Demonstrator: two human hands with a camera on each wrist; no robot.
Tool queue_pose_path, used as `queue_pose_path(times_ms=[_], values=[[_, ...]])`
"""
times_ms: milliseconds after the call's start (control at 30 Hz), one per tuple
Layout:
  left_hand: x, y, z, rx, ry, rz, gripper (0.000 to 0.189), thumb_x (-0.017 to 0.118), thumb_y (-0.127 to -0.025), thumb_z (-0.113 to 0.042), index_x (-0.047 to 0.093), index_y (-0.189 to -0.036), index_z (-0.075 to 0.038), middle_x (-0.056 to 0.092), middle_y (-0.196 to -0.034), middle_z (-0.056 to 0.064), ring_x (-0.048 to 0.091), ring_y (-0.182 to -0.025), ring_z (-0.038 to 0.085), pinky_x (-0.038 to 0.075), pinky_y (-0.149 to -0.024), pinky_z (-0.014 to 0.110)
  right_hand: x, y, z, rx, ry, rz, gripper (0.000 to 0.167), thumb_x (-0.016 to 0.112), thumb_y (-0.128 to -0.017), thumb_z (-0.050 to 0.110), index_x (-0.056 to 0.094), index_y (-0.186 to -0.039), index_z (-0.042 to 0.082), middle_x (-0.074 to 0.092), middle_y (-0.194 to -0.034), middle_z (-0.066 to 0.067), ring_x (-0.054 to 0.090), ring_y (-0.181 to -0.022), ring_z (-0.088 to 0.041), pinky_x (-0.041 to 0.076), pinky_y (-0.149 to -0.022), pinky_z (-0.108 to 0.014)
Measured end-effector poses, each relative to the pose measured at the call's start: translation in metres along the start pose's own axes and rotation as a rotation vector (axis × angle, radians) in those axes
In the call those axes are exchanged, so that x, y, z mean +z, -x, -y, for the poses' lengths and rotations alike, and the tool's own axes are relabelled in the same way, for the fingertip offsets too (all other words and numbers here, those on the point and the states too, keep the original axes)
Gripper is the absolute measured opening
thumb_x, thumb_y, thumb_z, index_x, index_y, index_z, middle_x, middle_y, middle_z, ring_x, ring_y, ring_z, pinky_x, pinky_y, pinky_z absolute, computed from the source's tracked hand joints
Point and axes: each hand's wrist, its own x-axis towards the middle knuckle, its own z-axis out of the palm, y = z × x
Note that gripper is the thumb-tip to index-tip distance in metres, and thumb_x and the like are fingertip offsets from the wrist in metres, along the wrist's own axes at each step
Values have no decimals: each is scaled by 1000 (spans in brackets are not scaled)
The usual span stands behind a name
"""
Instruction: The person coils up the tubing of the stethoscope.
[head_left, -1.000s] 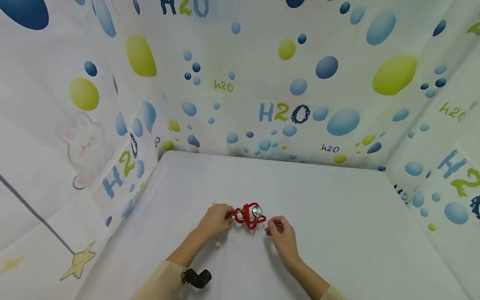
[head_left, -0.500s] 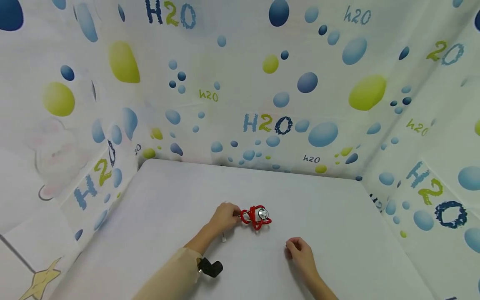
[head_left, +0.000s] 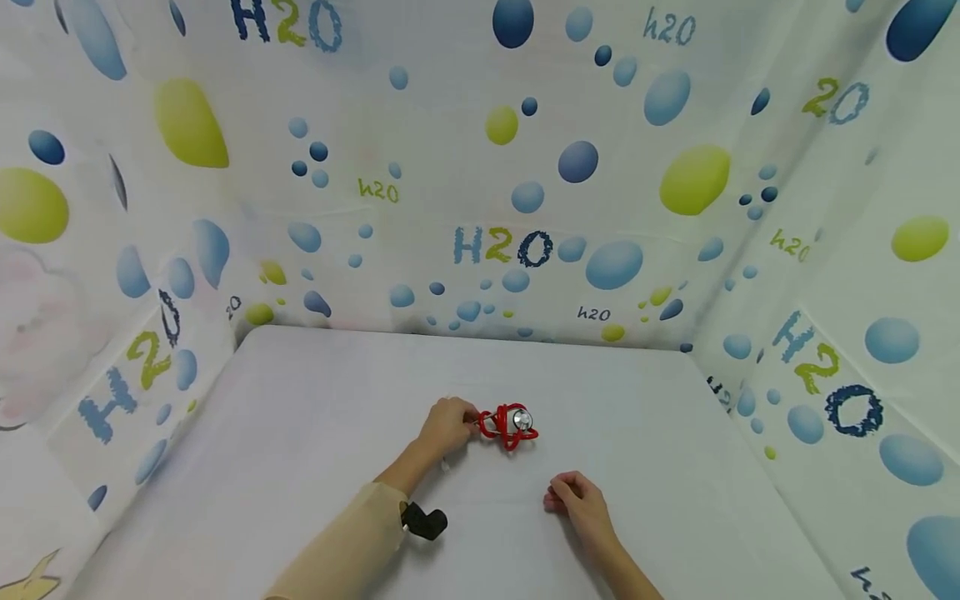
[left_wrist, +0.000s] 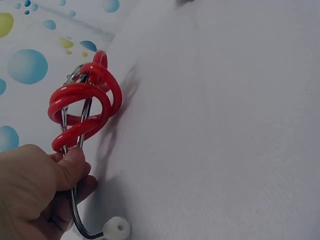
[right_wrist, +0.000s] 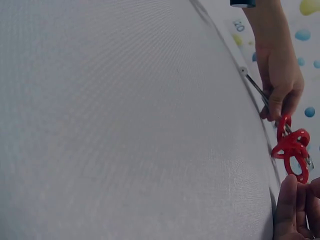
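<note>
A stethoscope has its red tubing wound in loops around its metal ear tubes. My left hand pinches those ear tubes between thumb and fingers, just below the loops. One white ear tip sticks out past the palm, close over the table. The round silver chest piece faces up at the far end from my left hand. My right hand is apart from the stethoscope, nearer to me and to its right, fingers loosely bent with nothing in them.
The white table spreads out on all sides of the hands. Behind it and at both sides stand cloth walls printed with bubbles and H2O lettering. A black wrist camera sits at my left sleeve.
My right hand has drawn back from beside the tubing toward me. The left hand keeps its hold on the stethoscope. The head view has turned to the right.
</note>
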Motion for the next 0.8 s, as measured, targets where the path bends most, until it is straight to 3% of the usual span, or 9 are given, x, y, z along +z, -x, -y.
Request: queue_pose_path(times_ms=[133, 300, 800], values=[[3, -5, 1, 20, 36, 4, 16, 72, -79, -7, 74, -95, -5, 72, -85, 3, 62, -76, 14, 51, -69, 29, 1, -5, -5, -20, 19, -3, 24, 56, -95, 14, 55, -106, -6, 65, -88, -8, 63, -76, -12, 55, -70, -23], [7, -12, 0, -5, 35, -13, 17, 72, -80, -8, 74, -96, -6, 72, -86, 3, 63, -77, 14, 51, -69, 29, 4, -6, -5, -50, 14, 9, 23, 55, -95, 13, 54, -106, -7, 63, -89, -9, 63, -77, -12, 55, -71, -23], [25, -24, -15, -19, 68, -11, 15, 72, -79, -6, 74, -94, -6, 71, -82, 2, 59, -72, 11, 49, -65, 27, 0, 0, -5, -70, 23, -12, 24, 55, -95, 13, 54, -106, -8, 63, -88, -9, 62, -76, -11, 54, -70, -22]])
